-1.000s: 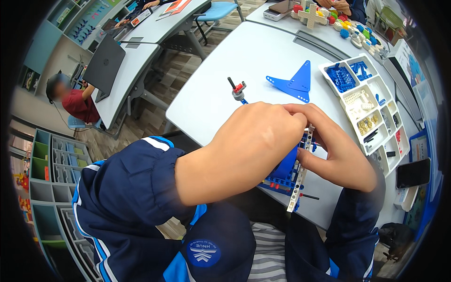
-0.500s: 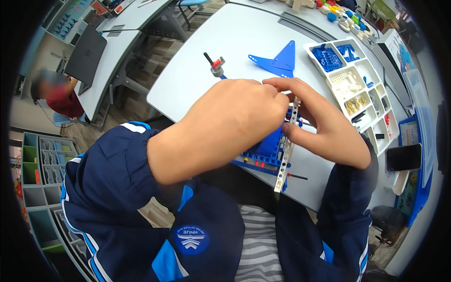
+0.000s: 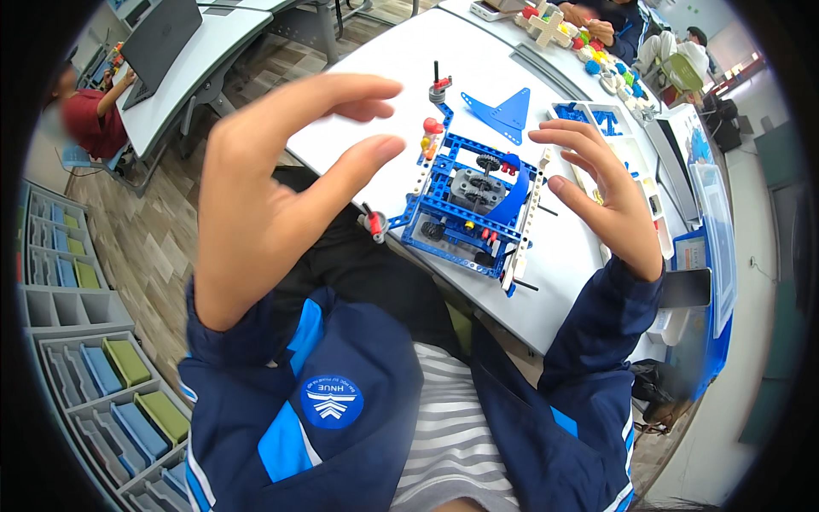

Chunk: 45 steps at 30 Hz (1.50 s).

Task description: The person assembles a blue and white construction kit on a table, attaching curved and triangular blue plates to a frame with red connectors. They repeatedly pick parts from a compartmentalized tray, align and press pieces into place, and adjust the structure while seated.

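A blue building-brick model [image 3: 478,200] with beams, dark gears and a grey motor-like block sits on the white table near its front edge. Along its right side runs a white perforated beam [image 3: 531,226]. My left hand [image 3: 286,183] is raised to the left of the model, thumb and fingers spread, holding nothing. On the other side my right hand [image 3: 601,179] hovers just beyond the white beam, fingers curved apart and nothing between them. A small figure with a red cap [image 3: 432,128] stands on the model's left side. Behind the model lies a blue triangular panel [image 3: 505,113].
A white sorting tray [image 3: 631,154] with parts stands at the right, partly behind my right hand. Farther right are a black phone [image 3: 686,288] and a blue bin [image 3: 698,358]. Another person's hands [image 3: 589,24] are among colourful bricks at the far end. A laptop [image 3: 159,47] stands on the left table.
Both hands have let go of the model and moved apart, the left one to the left, the right one slightly right. The model, mostly covered before, now shows.
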{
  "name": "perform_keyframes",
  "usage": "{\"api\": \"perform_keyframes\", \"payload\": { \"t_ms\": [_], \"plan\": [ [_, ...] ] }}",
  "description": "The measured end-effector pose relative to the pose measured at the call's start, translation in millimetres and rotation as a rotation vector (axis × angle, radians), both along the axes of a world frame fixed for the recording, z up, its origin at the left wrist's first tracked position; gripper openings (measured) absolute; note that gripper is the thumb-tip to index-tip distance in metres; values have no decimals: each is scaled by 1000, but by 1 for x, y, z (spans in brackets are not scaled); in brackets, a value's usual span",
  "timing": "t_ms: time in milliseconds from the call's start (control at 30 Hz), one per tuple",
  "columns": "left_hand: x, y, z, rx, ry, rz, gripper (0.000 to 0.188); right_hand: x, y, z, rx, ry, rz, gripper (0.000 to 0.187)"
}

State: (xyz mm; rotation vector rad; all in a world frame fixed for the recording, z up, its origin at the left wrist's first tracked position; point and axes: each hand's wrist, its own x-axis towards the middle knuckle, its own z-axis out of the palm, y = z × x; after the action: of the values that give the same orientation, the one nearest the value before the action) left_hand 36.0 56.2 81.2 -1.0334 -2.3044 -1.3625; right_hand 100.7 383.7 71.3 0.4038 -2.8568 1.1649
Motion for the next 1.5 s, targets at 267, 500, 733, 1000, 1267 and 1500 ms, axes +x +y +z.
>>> {"api": "perform_keyframes", "payload": {
  "t_ms": [267,500,733,1000,1267,1500],
  "plan": [
    [48,17,-96,408,-582,-147,59,-5,33,-34,-228,-289,-84,47],
    [-19,19,-113,543,-549,-268,24,14,21,-88,-383,-244,-52,31],
    [-126,21,-114,428,-547,-342,33,10,-41,-122,-611,-43,-62,22],
    [-165,16,-129,647,-664,-332,43,-42,-82,-155,-500,285,-272,28],
    [-101,14,-126,590,-494,-103,47,-53,-82,-167,-475,374,-300,39],
    [-80,27,-154,534,-315,69,58,-50,-83,-165,-444,477,-176,48]
  ]
}}
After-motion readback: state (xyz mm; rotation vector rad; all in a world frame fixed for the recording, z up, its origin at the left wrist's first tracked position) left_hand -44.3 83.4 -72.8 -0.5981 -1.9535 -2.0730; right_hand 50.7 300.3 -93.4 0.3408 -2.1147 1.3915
